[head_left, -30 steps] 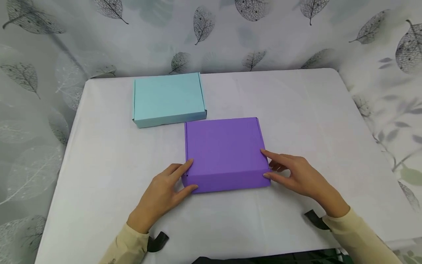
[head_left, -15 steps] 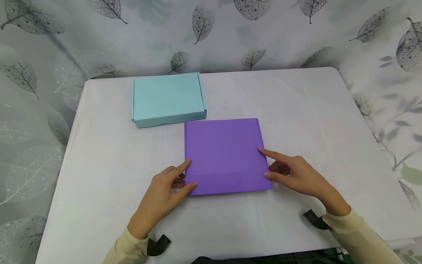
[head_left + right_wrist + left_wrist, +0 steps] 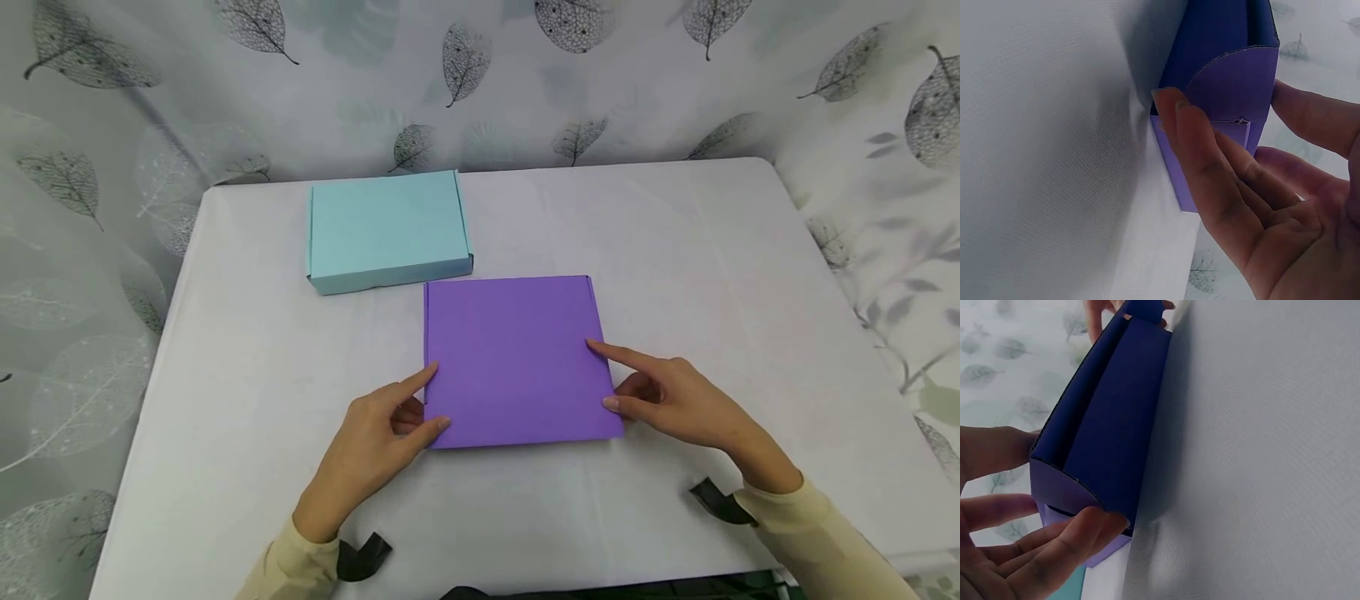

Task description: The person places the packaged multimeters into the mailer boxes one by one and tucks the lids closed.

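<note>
A purple cardboard box [image 3: 513, 358] lies flat on the table, its lid facing up. The wrist views show a gap behind the lid's front flap [image 3: 1119, 419], which stands slightly out from the box. At the front left corner my left hand [image 3: 375, 433] grips the lid, thumb and index finger on top, other fingers curled at the side tab [image 3: 1063, 484]. My right hand [image 3: 675, 400] grips the opposite front corner likewise, its lower fingertips against the rounded side tab [image 3: 1235, 84]. Beyond the purple box sits a closed light teal cardboard box [image 3: 386, 229].
A white cloth covers the table [image 3: 712, 275]. Leaf-patterned curtains [image 3: 525, 92] hang behind and along both sides. Black straps [image 3: 363, 558] stick out at both wrists. The teal box's front right corner is close to the purple box's back edge.
The purple lid's front flap has swung outward and up, so the front face seen earlier no longer shows from above. Both hands stay at the corners, their fingers shifting slightly.
</note>
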`<state>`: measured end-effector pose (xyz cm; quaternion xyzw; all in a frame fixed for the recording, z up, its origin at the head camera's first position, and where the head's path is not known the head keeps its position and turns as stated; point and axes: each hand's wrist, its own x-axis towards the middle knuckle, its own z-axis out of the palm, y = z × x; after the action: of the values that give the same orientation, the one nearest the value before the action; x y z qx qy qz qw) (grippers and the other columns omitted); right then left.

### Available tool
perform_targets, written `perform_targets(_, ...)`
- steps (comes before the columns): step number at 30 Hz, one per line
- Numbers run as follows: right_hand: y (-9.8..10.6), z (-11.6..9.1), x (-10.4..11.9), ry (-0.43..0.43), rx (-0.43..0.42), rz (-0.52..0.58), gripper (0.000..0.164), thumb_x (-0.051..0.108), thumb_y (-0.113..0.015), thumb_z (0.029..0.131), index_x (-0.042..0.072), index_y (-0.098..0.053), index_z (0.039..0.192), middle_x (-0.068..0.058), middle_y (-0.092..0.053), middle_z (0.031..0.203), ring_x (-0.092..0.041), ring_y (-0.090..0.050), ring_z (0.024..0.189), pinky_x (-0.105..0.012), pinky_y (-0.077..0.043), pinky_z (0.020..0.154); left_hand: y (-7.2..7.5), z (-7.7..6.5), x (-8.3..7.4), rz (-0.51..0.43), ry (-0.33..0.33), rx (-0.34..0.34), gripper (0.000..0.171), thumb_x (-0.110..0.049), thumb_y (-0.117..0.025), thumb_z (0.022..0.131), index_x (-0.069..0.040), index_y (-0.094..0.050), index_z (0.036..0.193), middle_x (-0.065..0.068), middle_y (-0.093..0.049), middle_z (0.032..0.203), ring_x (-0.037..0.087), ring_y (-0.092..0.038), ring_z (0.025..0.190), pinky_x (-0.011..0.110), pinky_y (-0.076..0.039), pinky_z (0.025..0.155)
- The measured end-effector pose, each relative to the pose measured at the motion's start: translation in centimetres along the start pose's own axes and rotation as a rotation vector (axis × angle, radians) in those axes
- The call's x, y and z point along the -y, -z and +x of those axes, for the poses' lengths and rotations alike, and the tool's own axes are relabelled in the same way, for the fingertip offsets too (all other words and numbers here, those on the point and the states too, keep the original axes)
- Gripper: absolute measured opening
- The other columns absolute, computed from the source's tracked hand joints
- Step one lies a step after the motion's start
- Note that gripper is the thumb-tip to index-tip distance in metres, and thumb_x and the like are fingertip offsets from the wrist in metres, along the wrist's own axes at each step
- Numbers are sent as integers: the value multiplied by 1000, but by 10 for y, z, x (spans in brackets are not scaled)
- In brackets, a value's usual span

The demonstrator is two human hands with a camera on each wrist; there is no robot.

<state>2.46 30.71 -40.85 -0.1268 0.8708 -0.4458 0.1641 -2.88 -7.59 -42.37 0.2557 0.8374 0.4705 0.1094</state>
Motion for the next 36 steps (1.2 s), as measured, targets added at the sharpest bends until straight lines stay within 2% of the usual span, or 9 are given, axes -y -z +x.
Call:
perform_targets(7, -1, -3, 5, -102, 14, 41, 67, 21, -68, 87, 27, -34, 145, 8, -68, 82, -16, -66, 68, -30, -49, 60, -3, -2, 0, -40, 52, -7, 63, -27, -76, 79, -20, -51, 136, -7, -63, 83, 3, -63, 69, 22, -51, 62)
perform_targets(15, 0, -2, 40, -76, -12, -3, 64, 9, -67, 87, 13, -38, 144, 4, -68, 79, -17, -64, 65, -29, -47, 56, -6, -6, 0, -25, 55, -62, 61, -28, -78, 77, -19, -54, 133, -8, -65, 81, 1, -63, 68, 21, -51, 61)
perform_targets(18, 0, -2, 46, -73, -8, -16, 64, 8, -67, 87, 10, -38, 143, 3, -68, 78, -17, -63, 64, -28, -47, 55, -7, -7, 0, -23, 58, -76, 60, -27, -78, 77, -19, -55, 132, -9, -65, 81, 1, -63, 67, 21, -51, 60)
perform_targets(24, -3, -3, 35, -32, -8, -15, 64, 6, -67, 86, 9, -37, 143, 4, -67, 75, -17, -62, 61, -28, -46, 51, -6, -7, -1, -10, 61, -81, 61, -28, -78, 77, -19, -55, 132, -9, -65, 81, 1, -62, 67, 20, -51, 60)
perform_targets(31, -6, -3, 11, 44, -31, -83, 63, 13, -65, 89, 16, -36, 145, 11, -64, 73, -6, -54, 55, -24, -43, 52, -6, -8, 0, -3, 36, -82, 61, -26, -78, 77, -18, -55, 132, -7, -64, 82, 1, -62, 68, 20, -51, 61)
perform_targets(36, -9, -4, 7, 62, -38, -113, 66, 15, -67, 88, 16, -35, 145, 11, -64, 78, -7, -61, 64, -24, -48, 60, -9, -8, 2, 29, 27, -90, 62, -24, -79, 77, -17, -54, 133, -5, -64, 82, 1, -62, 70, 20, -51, 62)
